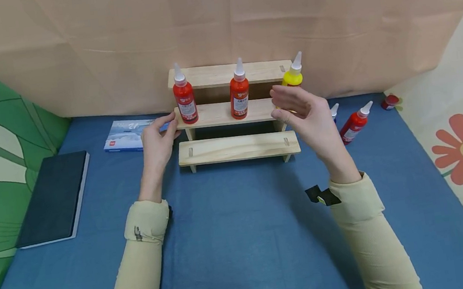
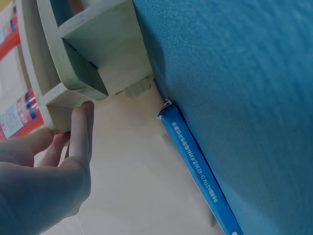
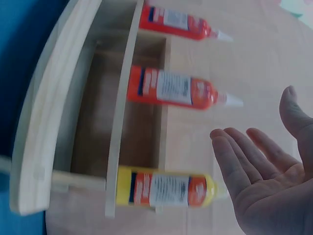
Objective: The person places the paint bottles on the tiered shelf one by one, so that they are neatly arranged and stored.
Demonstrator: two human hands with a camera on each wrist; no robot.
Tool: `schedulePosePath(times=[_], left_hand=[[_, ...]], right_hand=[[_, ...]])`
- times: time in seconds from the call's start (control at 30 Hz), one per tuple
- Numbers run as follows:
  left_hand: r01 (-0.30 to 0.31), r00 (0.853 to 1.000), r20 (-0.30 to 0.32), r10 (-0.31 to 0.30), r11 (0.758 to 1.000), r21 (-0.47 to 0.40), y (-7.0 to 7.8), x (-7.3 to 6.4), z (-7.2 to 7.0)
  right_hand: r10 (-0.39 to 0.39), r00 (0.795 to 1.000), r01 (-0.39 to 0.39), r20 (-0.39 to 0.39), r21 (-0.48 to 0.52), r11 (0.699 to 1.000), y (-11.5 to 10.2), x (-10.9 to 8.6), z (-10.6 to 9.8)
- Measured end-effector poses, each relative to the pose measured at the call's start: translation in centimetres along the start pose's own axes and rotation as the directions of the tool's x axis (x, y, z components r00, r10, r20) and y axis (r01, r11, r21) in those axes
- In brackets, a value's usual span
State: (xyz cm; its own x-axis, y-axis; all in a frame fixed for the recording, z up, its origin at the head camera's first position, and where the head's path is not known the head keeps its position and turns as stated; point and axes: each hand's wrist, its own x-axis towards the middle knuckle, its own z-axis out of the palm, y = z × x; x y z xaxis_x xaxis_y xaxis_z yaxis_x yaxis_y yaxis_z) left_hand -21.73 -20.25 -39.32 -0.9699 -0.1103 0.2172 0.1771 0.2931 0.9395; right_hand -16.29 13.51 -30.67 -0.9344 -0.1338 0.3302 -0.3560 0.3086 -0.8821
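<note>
A wooden three-step display rack (image 1: 238, 148) stands on the blue cloth. My left hand (image 1: 159, 141) grips the left end of its middle step, thumb on one side and fingers on the other, as the left wrist view shows. On that step stand two red paint bottles (image 1: 185, 103) (image 1: 239, 96) with white nozzle caps, at the left and the middle. A yellow paint bottle (image 3: 164, 189) stands upright at its right end. My right hand (image 1: 308, 116) is beside the yellow bottle with fingers extended, holding nothing and partly hiding it in the head view.
Right of the rack are another red bottle (image 1: 354, 123), leaning, a blue one (image 1: 334, 110) mostly behind my right hand, and a small red-lidded jar (image 1: 389, 102). A blue-white box (image 1: 126, 134) and a dark notebook (image 1: 57, 197) lie left. A beige curtain (image 1: 217, 25) hangs behind.
</note>
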Motion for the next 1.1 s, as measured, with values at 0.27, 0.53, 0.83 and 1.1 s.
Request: schedulePosePath(times=[0.27, 0.53, 0.83, 1.1], left_hand=[[0.006, 1.0, 0.006, -0.006, 1.0, 0.012, 0.2, 0.0, -0.1], [0.002, 1.0, 0.0, -0.002, 1.0, 0.0, 0.0, 0.0, -0.1], [0.005, 1.0, 0.0, -0.005, 0.999, -0.034, 0.1, 0.0, 0.1], [0.012, 1.0, -0.004, -0.012, 1.0, -0.009, -0.1, 0.0, 0.1]], right_hand=[[0.015, 0.995, -0.02, -0.098, -0.048, 0.999, 0.4, -0.8, -2.9], [0.048, 0.983, -0.071, -0.18, -0.125, 0.99, 1.2, -1.4, -5.6], [0.092, 0.955, -0.107, -0.281, -0.036, 0.994, 3.1, -1.5, -8.1], [0.145, 0.937, -0.182, -0.317, -0.091, 0.979, 5.2, -2.0, -9.0]])
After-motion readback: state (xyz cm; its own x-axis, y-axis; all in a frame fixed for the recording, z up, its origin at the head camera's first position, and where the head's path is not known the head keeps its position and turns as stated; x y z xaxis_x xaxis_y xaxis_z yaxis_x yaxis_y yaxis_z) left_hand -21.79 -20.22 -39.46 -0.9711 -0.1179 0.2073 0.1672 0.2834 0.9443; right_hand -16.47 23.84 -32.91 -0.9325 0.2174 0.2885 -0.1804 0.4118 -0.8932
